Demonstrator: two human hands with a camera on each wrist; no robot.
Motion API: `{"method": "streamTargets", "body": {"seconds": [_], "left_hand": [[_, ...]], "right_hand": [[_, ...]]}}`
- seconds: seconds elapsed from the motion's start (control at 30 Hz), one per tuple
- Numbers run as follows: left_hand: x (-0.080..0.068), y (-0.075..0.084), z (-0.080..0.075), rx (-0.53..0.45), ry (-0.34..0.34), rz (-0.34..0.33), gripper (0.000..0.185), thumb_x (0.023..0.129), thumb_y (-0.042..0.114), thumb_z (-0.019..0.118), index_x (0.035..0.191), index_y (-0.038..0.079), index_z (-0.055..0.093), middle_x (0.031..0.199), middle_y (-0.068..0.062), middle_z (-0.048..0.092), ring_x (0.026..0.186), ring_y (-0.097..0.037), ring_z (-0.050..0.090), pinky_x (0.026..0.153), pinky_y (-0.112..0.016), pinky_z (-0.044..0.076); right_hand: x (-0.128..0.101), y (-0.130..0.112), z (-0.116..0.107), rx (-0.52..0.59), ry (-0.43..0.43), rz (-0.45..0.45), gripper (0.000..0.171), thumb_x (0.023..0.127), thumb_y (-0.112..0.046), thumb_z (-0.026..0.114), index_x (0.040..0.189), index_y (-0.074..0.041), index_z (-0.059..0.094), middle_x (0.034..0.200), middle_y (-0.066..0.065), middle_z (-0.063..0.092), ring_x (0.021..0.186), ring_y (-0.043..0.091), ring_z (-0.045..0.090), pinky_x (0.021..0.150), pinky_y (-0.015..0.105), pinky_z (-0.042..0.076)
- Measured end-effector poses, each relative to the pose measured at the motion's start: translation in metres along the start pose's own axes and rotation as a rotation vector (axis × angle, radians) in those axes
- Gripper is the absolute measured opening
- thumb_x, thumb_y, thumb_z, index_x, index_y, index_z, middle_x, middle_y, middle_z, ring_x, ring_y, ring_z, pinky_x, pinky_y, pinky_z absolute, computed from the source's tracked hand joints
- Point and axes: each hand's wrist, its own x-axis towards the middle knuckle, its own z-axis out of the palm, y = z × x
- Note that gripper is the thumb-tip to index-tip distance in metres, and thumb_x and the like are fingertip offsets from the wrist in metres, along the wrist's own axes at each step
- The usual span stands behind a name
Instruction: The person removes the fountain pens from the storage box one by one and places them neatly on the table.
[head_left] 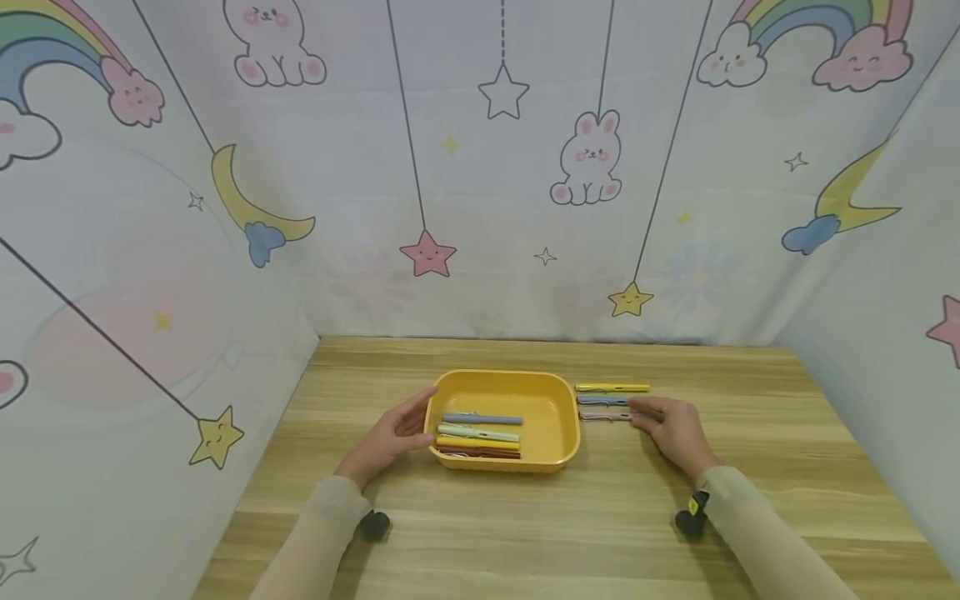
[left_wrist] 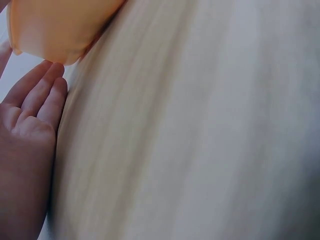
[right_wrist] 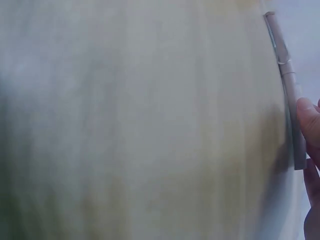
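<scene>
A yellow plastic tray (head_left: 551, 433) stands on the table with several pens lying in it: a blue pen (head_left: 483, 419), a pale green pen (head_left: 478, 432), a yellow one and a dark red one. My left hand (head_left: 390, 435) rests against the tray's left side, fingers fairly straight, fingertips at its wall (left_wrist: 55, 35). To the right of the tray, a yellow pen (head_left: 613, 388), a blue pen (head_left: 602, 402) and a pale pinkish-grey pen (head_left: 604, 416) lie in a row. My right hand (head_left: 678, 433) pinches the pinkish-grey pen (right_wrist: 287, 75) near its right end, thumb on its near side.
The wood-grain table (head_left: 525, 533) ends at a white cloth backdrop (head_left: 480, 300) with cartoon drawings, which also hangs at both sides. A dark wrist camera (head_left: 375, 525) sits on the left wrist, another (head_left: 691, 521) on the right.
</scene>
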Motion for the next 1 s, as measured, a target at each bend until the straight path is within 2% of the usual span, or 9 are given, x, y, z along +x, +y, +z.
{"method": "streamTargets", "body": {"seconds": [0.13, 0.27, 0.4, 0.5, 0.57, 0.8, 1.0], "left_hand": [[0.0, 0.001, 0.0, 0.023, 0.001, 0.006, 0.079, 0.101, 0.005, 0.07, 0.167, 0.026, 0.031, 0.173, -0.007, 0.028, 0.157, -0.034, 0.029, 0.126, -0.043, 0.028], [0.0, 0.002, -0.001, 0.019, 0.002, 0.007, 0.08, 0.101, 0.006, 0.07, 0.167, 0.026, 0.031, 0.173, -0.007, 0.027, 0.157, -0.034, 0.029, 0.126, -0.049, 0.025], [-0.001, 0.002, -0.001, 0.022, 0.004, 0.006, 0.08, 0.1, 0.006, 0.071, 0.167, 0.025, 0.031, 0.173, -0.007, 0.026, 0.158, -0.034, 0.028, 0.127, -0.05, 0.024], [0.0, 0.001, 0.0, 0.021, 0.001, 0.011, 0.08, 0.1, 0.005, 0.07, 0.167, 0.024, 0.03, 0.173, -0.008, 0.026, 0.158, -0.035, 0.028, 0.126, -0.05, 0.025], [0.0, 0.001, 0.0, 0.021, -0.001, 0.013, 0.08, 0.1, 0.005, 0.07, 0.167, 0.023, 0.03, 0.173, -0.008, 0.026, 0.158, -0.035, 0.028, 0.126, -0.049, 0.025], [0.0, 0.0, 0.0, 0.022, 0.007, 0.002, 0.08, 0.1, 0.006, 0.071, 0.167, 0.026, 0.032, 0.173, -0.008, 0.027, 0.158, -0.034, 0.028, 0.126, -0.048, 0.025], [-0.001, 0.0, 0.0, 0.024, 0.011, 0.003, 0.08, 0.1, 0.006, 0.071, 0.167, 0.026, 0.032, 0.174, -0.006, 0.025, 0.158, -0.034, 0.027, 0.126, -0.047, 0.025]], "right_hand": [[0.004, -0.007, -0.005, 0.059, 0.01, 0.051, 0.036, 0.087, -0.001, 0.084, 0.123, 0.001, 0.076, 0.115, 0.016, 0.078, 0.11, 0.039, 0.073, 0.093, 0.053, 0.059], [0.01, -0.016, -0.008, 0.103, 0.002, 0.104, 0.04, 0.092, -0.007, 0.082, 0.131, -0.001, 0.073, 0.126, 0.016, 0.075, 0.118, 0.04, 0.07, 0.098, 0.052, 0.057], [0.014, -0.026, -0.006, 0.213, -0.034, 0.18, 0.045, 0.096, -0.01, 0.078, 0.139, -0.004, 0.068, 0.133, 0.015, 0.071, 0.124, 0.037, 0.068, 0.094, 0.034, 0.06], [0.016, -0.035, -0.001, 0.318, -0.05, 0.212, 0.049, 0.097, -0.007, 0.077, 0.143, 0.0, 0.063, 0.137, 0.019, 0.068, 0.127, 0.039, 0.065, 0.09, 0.017, 0.057], [0.017, -0.041, 0.002, 0.377, -0.059, 0.208, 0.051, 0.097, -0.005, 0.076, 0.144, 0.004, 0.06, 0.138, 0.023, 0.066, 0.129, 0.041, 0.063, 0.09, 0.012, 0.055], [0.025, -0.06, 0.012, 0.559, -0.103, 0.196, 0.055, 0.097, -0.003, 0.075, 0.147, 0.008, 0.055, 0.144, 0.026, 0.061, 0.134, 0.041, 0.059, 0.094, 0.017, 0.056], [0.032, -0.074, 0.021, 0.695, -0.131, 0.194, 0.054, 0.098, 0.004, 0.071, 0.148, 0.01, 0.052, 0.148, 0.03, 0.055, 0.131, 0.02, 0.064, 0.097, 0.02, 0.056]]}}
